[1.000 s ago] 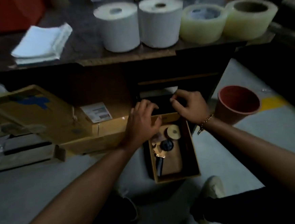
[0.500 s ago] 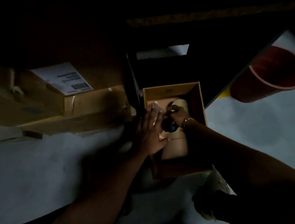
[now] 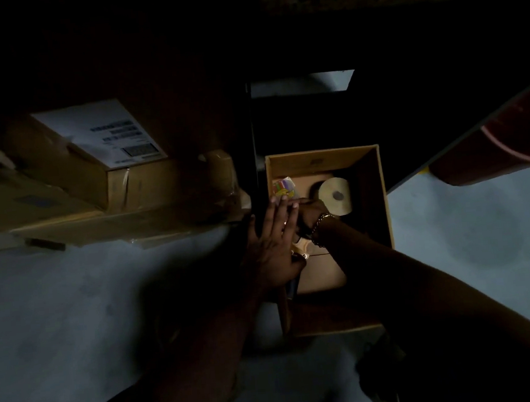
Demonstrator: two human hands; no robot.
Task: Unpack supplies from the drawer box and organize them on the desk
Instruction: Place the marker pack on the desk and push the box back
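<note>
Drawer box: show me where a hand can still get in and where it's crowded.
Free: the dark strip between the tape roll and the drawer box's right wall, seemingly bare; and the pale floor between that wall and the red pot. Crowded: the box's left side, where the left hand, right hand and coloured pack bunch together.

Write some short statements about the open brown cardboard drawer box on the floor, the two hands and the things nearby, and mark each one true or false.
1. The pale paper roll with a dark core lies inside the open brown cardboard drawer box. True.
2. The left hand has straight fingers. True.
3. The right hand has a bare wrist. False: a gold chain bracelet is on it.
4. The reddish-brown round pot sits inside the box. False: it is outside, to the right.
5. The large brown carton at left bears a white printed label. True.
</note>
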